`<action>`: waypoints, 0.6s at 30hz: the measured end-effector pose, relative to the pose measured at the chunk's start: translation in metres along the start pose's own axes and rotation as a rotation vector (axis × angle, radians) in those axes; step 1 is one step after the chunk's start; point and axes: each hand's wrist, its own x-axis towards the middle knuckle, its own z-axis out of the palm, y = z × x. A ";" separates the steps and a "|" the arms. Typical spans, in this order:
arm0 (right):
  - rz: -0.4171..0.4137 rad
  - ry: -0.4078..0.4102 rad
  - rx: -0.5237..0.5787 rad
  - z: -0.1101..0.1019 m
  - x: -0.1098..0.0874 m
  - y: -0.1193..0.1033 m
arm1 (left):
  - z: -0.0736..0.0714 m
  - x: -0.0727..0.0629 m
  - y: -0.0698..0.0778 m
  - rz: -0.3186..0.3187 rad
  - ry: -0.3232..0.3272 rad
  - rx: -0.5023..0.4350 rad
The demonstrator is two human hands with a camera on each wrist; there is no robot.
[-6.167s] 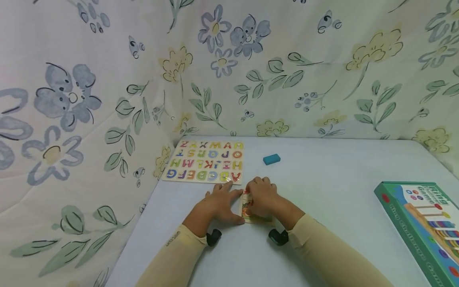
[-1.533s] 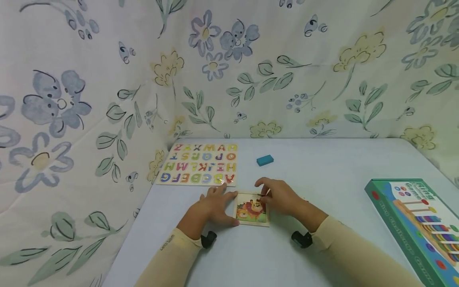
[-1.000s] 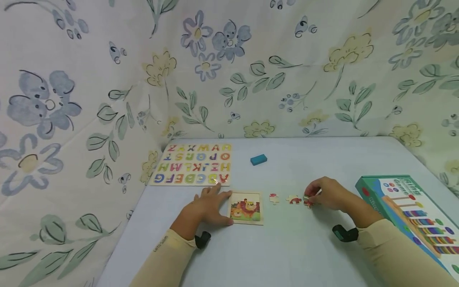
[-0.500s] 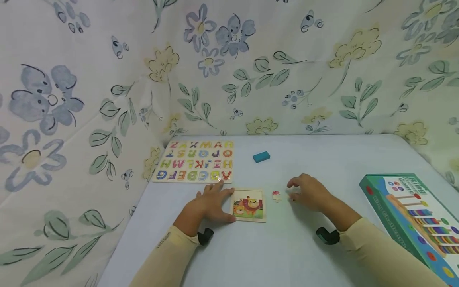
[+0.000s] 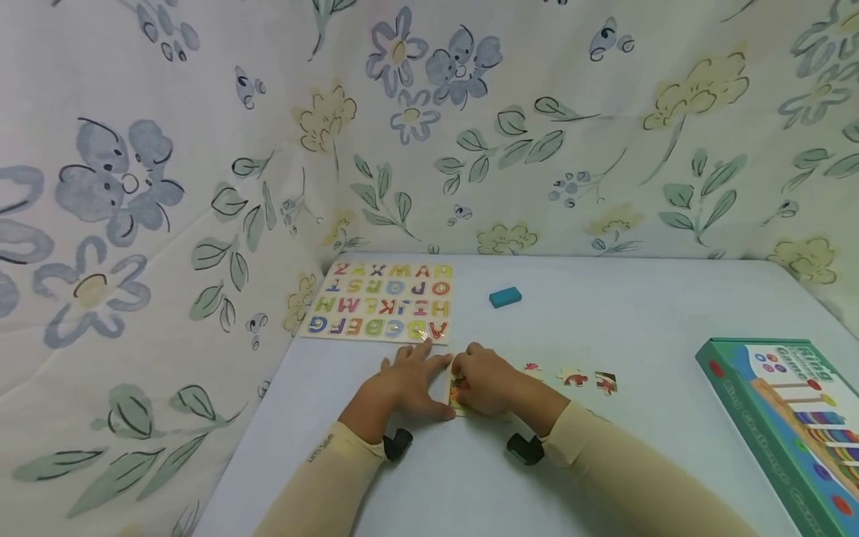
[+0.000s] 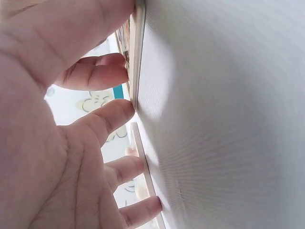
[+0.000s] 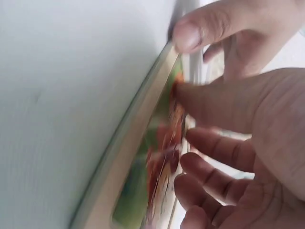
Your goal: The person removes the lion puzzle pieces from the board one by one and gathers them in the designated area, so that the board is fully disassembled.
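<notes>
A small wooden jigsaw puzzle (image 5: 456,388) with a lion picture lies on the white table, mostly under my right hand in the head view. My left hand (image 5: 411,388) braces its left side, thumb at the near corner and straight fingers spread toward the far corner. The right hand (image 5: 488,379) has curled fingers and its thumb down on the picture. In the right wrist view the thumb touches an orange area inside the pale frame (image 7: 131,143); I cannot tell whether a piece is pinched. Loose puzzle pieces (image 5: 573,377) (image 5: 606,382) (image 5: 532,367) lie right of the board, the nearest partly covered.
Behind the left hand lies a wooden alphabet board (image 5: 372,338), its near edge by the fingertips. A small teal block (image 5: 505,297) sits farther back. At the right stands a green game box (image 5: 738,418). A floral curtain (image 5: 537,186) hangs behind the table.
My right hand carried a piece off the board, set it at the right end of the row, and came back over the puzzle. The left hand has stayed at the board's left side.
</notes>
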 end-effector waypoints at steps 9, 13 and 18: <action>0.028 0.054 0.177 0.008 0.001 0.004 | 0.001 0.000 0.003 -0.015 -0.007 0.017; 0.009 0.122 0.283 0.002 -0.004 0.010 | 0.000 0.001 0.003 -0.022 -0.015 0.022; 0.047 0.157 0.354 -0.025 -0.023 0.028 | 0.001 0.001 0.002 -0.008 -0.013 0.021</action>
